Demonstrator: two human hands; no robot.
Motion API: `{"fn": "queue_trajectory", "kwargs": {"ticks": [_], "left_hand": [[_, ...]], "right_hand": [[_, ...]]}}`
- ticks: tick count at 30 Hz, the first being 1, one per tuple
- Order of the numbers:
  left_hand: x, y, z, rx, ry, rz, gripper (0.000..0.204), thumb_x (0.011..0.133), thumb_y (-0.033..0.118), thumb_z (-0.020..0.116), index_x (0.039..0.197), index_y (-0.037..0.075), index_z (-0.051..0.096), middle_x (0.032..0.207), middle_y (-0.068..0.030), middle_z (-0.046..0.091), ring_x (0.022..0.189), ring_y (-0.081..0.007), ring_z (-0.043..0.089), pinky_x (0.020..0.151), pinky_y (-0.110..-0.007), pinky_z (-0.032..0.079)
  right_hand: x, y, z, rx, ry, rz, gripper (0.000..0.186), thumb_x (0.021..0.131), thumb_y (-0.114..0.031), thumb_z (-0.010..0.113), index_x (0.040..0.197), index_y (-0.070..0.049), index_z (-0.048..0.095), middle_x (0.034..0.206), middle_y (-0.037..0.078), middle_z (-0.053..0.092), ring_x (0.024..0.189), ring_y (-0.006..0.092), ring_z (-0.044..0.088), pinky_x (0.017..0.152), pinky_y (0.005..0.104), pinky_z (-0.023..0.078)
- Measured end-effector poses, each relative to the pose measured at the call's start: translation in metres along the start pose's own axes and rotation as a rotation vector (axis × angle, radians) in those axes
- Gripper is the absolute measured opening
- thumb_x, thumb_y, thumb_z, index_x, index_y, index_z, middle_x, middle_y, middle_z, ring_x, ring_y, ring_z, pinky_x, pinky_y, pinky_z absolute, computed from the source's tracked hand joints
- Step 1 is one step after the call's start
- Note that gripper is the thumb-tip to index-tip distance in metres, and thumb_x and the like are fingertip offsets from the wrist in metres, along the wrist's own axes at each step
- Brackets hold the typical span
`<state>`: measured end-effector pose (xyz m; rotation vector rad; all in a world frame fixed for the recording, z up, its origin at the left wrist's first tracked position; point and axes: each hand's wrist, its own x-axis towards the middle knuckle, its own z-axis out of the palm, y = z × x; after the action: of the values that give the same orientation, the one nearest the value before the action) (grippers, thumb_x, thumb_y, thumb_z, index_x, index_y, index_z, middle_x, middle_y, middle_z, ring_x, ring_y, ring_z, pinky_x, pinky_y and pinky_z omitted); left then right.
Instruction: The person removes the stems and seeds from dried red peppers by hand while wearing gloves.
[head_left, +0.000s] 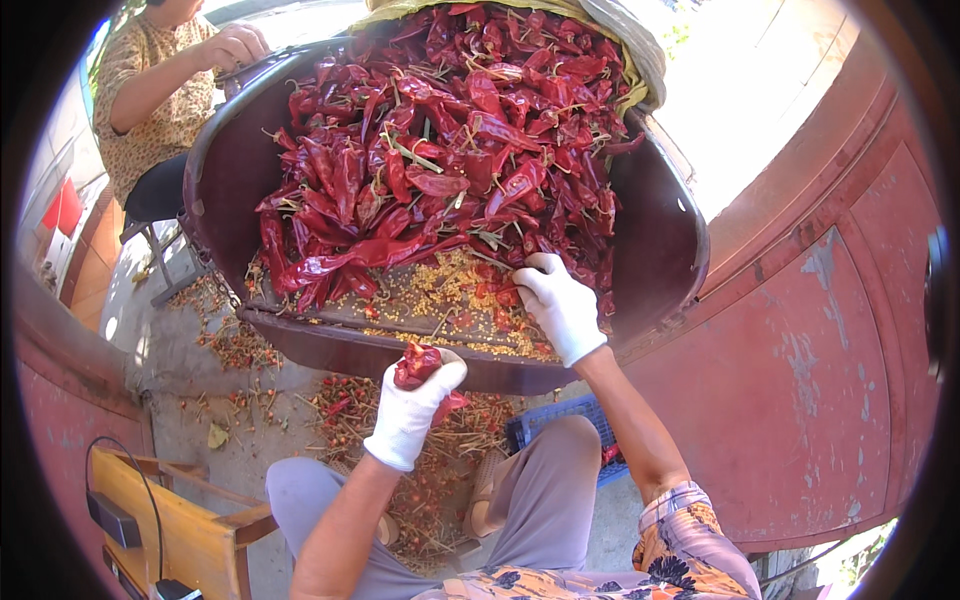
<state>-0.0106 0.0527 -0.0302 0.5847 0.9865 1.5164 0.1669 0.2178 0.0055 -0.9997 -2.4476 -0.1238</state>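
Observation:
My left hand (405,415), in a white knit glove, is closed around dried red chilies (417,366). It is just in front of the near rim of a large dark maroon tub (420,370). Some red also shows at the heel of that hand. My right hand (562,308), gloved alike, reaches over the rim at the right, its fingers pinched at a dried red chili (508,297) by the pile's lower edge. A big heap of dried red chilies (450,140) with stems fills the tub. Yellow seeds (440,295) cover the bare floor of the tub near me.
A cloth sack (635,45) lies at the tub's far edge. At the far left another person (160,95) sits by the tub. Stems and scraps (450,480) litter the ground. A wooden stool (190,520), a blue crate (570,410) and a peeling red door (790,350) stand nearby.

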Motion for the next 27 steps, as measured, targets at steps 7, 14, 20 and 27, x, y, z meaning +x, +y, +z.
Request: {"fn": "queue_trajectory", "kwargs": {"ticks": [7, 14, 20, 27], "left_hand": [[0.004, 0.004, -0.002, -0.016, 0.037, 0.031, 0.05, 0.091, 0.014, 0.064, 0.136, 0.001, 0.047, 0.116, -0.0105, 0.061, 0.083, -0.0136, 0.065, 0.076, -0.028, 0.054], [0.015, 0.0, 0.005, -0.063, 0.036, 0.337, 0.062, 0.089, 0.014, 0.067, 0.143, 0.002, 0.039, 0.136, -0.0095, 0.051, 0.119, -0.0168, 0.053, 0.095, -0.029, 0.048], [0.024, 0.001, -0.008, -0.261, 0.216, 0.295, 0.022, 0.092, 0.014, 0.064, 0.11, 0.004, 0.057, 0.105, -0.0082, 0.066, 0.097, -0.0195, 0.064, 0.096, -0.038, 0.05], [0.014, 0.002, -0.019, -0.254, 0.158, 0.173, 0.007, 0.091, 0.01, 0.064, 0.089, 0.008, 0.057, 0.077, -0.0001, 0.059, 0.067, -0.0106, 0.058, 0.066, -0.03, 0.054]], "right_hand": [[0.015, -0.032, -0.002, 0.307, 0.279, -0.095, 0.02, 0.083, -0.006, 0.067, 0.102, -0.01, 0.063, 0.103, 0.007, 0.064, 0.085, 0.0255, 0.066, 0.071, 0.0301, 0.054], [-0.007, -0.095, 0.007, 0.542, 0.117, -0.106, 0.023, 0.085, -0.006, 0.065, 0.107, -0.007, 0.062, 0.1, 0.012, 0.063, 0.087, 0.0292, 0.065, 0.075, 0.0334, 0.054], [-0.042, -0.098, 0.009, 0.625, 0.084, -0.026, 0.024, 0.087, -0.006, 0.064, 0.111, -0.007, 0.065, 0.104, 0.012, 0.066, 0.095, 0.0282, 0.065, 0.083, 0.0339, 0.052], [-0.039, 0.002, -0.019, -0.05, 0.192, 0.231, 0.027, 0.083, -0.008, 0.063, 0.108, -0.017, 0.065, 0.096, 0.009, 0.06, 0.077, 0.027, 0.065, 0.068, 0.0365, 0.053]]}}
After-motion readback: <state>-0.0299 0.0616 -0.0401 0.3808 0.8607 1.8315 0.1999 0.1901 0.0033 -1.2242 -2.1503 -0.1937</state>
